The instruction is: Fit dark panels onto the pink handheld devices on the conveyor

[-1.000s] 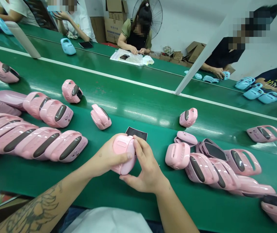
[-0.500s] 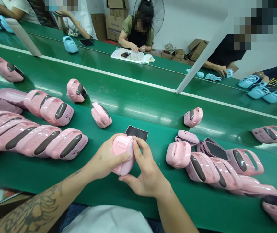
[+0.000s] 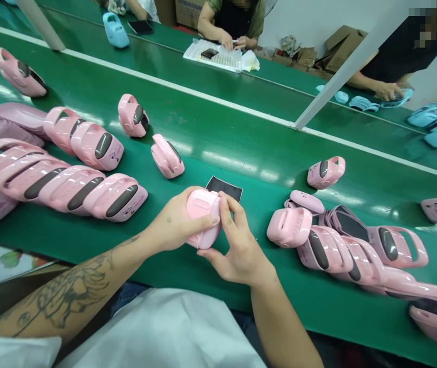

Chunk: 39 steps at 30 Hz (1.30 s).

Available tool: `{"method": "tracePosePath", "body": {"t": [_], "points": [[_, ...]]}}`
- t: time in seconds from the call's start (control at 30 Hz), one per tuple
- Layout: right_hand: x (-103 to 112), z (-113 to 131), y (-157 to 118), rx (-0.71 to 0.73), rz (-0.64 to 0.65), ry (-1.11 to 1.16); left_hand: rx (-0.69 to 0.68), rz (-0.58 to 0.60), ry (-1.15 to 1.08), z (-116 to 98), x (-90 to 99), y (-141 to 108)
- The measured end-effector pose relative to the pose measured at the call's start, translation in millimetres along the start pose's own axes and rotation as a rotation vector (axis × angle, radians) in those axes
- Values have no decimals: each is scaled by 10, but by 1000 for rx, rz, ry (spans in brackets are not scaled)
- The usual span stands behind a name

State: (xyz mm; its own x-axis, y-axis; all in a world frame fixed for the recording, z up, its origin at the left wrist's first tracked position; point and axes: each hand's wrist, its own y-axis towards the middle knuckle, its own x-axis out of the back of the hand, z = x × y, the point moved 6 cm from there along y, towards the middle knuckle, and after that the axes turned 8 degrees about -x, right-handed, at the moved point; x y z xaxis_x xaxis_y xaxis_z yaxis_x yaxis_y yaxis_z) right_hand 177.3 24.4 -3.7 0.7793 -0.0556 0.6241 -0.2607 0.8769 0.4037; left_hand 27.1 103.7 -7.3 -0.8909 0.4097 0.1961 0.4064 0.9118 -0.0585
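A rounded pink plastic case [image 3: 202,208] is held between both hands over the green table. My left hand [image 3: 180,220] wraps round its left side, with the thumb lying across the front. On the right side, my right hand [image 3: 237,240] grips the case, fingertips at the upper edge and thumb at the lower edge. Just behind the case lies a dark rectangular sheet [image 3: 225,189]. The nearest loose piece is a small pink housing [image 3: 167,156] behind my left hand.
Pink housings [image 3: 116,197] line the left, and more pink housings [image 3: 325,249] with stacked mauve covers [image 3: 344,223] spread over the right. A white post [image 3: 350,66] rises from a rail. Across the table, people handle parts near blue housings [image 3: 115,31].
The camera view has tilted downward and shifted, so the table items appear higher in the picture. Both hands keep the same grip on the pink case.
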Motion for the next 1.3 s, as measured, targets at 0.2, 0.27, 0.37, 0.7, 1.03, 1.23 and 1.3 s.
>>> {"method": "tracePosePath", "body": {"t": [0.2,0.27,0.37,0.7,1.03,1.23,1.3], "points": [[-36,-23,-15,-61,1,-34,10,5,41,27,-11,22],[-43,-26,-16,-78,-9,-34,8,-11,43,34,-19,27],[-48,-28,-9,-81,-15,-26,10,-23,13,46,-41,24],[-28,-55,15,-50,16,-28,29,-33,-90,104,-46,-5],[2,121,-3,73,-30,-6,-66,-124,13,-71,22,-209],[-29,3,43,23,-96,8,-133,-54,-178,19,48,22],[38,-118,3,-143,-286,84,-176,-78,-338,12,67,84]]}}
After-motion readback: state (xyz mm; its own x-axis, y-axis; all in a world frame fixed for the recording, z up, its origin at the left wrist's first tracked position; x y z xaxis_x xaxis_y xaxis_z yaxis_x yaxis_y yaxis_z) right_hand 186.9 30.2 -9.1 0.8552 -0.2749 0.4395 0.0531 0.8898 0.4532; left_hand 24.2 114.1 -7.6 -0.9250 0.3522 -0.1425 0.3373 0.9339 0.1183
